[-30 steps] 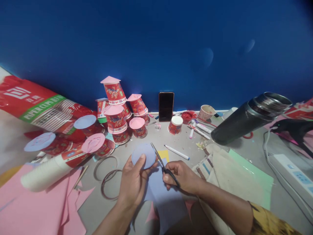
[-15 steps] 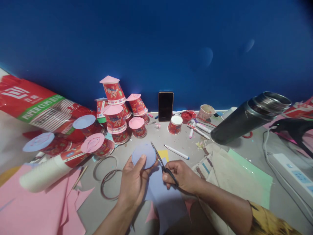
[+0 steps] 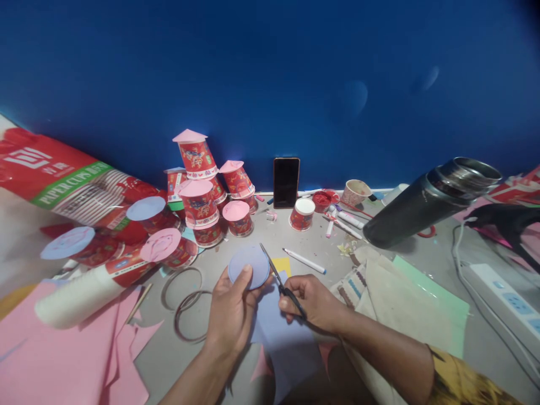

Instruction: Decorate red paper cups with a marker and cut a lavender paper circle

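Note:
Between thumb and fingers, my left hand (image 3: 234, 306) pinches a round blue paper disc (image 3: 248, 266) above the table. My right hand (image 3: 310, 301) grips black-handled scissors (image 3: 277, 275); their blades lie along the disc's right edge. From this angle I cannot tell whether the blades touch it. Under both hands lies a larger blue paper sheet (image 3: 287, 349), with a bit of yellow paper (image 3: 280, 265) behind it. A white marker with a blue end (image 3: 304, 260) rests just beyond the scissors.
Red paper cups (image 3: 198, 208) with pink paper tops are stacked at centre left. Pink sheets (image 3: 54, 349), two brown rings (image 3: 192, 315) and a cup sleeve (image 3: 71, 298) lie left. A phone (image 3: 286, 183) leans on the blue wall; a dark flask (image 3: 422, 208) and power strip (image 3: 506, 298) stand right.
Almost nothing differs. Both hands, the disc and the scissors keep their places, with only a very slight shift of the view.

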`<action>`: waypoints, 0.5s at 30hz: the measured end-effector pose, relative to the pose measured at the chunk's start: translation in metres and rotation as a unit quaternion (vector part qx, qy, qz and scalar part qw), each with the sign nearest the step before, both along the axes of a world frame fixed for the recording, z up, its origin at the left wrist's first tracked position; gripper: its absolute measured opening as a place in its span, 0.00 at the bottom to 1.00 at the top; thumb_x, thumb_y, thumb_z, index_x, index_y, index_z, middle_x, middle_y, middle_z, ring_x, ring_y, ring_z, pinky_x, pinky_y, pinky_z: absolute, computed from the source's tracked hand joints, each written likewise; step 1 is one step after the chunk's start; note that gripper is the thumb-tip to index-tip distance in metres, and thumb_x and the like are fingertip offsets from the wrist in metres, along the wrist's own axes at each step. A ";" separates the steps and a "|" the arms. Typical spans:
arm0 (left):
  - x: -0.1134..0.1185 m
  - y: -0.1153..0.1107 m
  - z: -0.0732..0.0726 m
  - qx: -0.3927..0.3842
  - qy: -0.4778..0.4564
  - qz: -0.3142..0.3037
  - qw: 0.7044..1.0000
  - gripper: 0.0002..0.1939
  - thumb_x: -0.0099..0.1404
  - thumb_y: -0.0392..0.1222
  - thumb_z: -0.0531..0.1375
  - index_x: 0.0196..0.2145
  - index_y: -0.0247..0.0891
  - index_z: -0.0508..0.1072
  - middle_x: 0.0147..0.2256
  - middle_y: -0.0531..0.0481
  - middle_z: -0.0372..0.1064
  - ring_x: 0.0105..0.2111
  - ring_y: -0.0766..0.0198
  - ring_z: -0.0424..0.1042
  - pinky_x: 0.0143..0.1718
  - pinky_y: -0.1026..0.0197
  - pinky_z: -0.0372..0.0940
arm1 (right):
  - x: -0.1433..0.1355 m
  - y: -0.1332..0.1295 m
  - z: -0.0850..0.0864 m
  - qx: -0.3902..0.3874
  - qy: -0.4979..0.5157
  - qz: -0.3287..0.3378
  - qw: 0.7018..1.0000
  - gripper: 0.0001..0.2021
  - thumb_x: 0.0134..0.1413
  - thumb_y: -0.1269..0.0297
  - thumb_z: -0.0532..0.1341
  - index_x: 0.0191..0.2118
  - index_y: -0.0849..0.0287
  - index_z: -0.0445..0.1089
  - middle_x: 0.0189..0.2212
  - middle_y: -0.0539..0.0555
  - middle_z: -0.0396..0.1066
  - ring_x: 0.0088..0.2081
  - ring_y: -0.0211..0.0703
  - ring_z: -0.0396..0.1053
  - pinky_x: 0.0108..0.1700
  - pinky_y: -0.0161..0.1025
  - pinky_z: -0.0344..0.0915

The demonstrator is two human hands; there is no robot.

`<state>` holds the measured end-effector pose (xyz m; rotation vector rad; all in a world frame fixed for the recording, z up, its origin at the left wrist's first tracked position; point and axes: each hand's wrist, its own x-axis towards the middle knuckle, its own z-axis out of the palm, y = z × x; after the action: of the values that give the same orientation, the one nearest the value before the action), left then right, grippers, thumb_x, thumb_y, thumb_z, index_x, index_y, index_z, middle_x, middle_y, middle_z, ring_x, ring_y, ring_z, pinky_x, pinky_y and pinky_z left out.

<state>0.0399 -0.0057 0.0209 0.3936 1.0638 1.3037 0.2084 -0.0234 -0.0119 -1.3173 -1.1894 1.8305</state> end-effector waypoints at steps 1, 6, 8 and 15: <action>0.000 0.000 0.000 0.001 -0.001 -0.001 1.000 0.24 0.43 0.40 0.80 0.37 0.34 0.77 0.34 0.47 0.83 0.31 0.58 0.81 0.36 0.57 0.80 | 0.000 0.000 0.000 -0.001 0.001 -0.002 1.000 0.31 0.34 0.35 0.78 0.26 0.58 0.69 0.20 0.50 0.73 0.22 0.36 0.65 0.27 0.33 0.57; -0.001 0.000 -0.001 0.001 -0.008 -0.002 1.000 0.25 0.43 0.40 0.80 0.38 0.34 0.77 0.34 0.46 0.83 0.32 0.58 0.81 0.37 0.57 0.79 | 0.000 0.000 -0.001 0.001 0.008 -0.006 1.000 0.31 0.34 0.36 0.78 0.26 0.58 0.69 0.20 0.49 0.73 0.22 0.36 0.66 0.27 0.33 0.57; -0.001 0.000 -0.001 0.002 -0.010 -0.001 1.000 0.26 0.43 0.39 0.80 0.38 0.34 0.77 0.34 0.46 0.83 0.32 0.59 0.80 0.36 0.58 0.79 | 0.000 0.000 -0.001 0.001 0.009 -0.006 1.000 0.30 0.35 0.37 0.78 0.26 0.58 0.69 0.19 0.49 0.73 0.22 0.36 0.66 0.27 0.33 0.57; -0.002 0.000 -0.002 0.005 -0.007 -0.008 1.000 0.25 0.44 0.39 0.80 0.39 0.35 0.78 0.34 0.47 0.82 0.32 0.57 0.81 0.36 0.56 0.79 | 0.001 0.000 -0.008 -0.001 0.015 -0.018 1.000 0.28 0.37 0.38 0.78 0.25 0.58 0.70 0.18 0.48 0.72 0.21 0.36 0.66 0.26 0.33 0.58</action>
<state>0.0384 -0.0054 0.0187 0.4002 1.0410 1.2958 0.2091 -0.0232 -0.0200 -1.2986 -1.1417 1.8201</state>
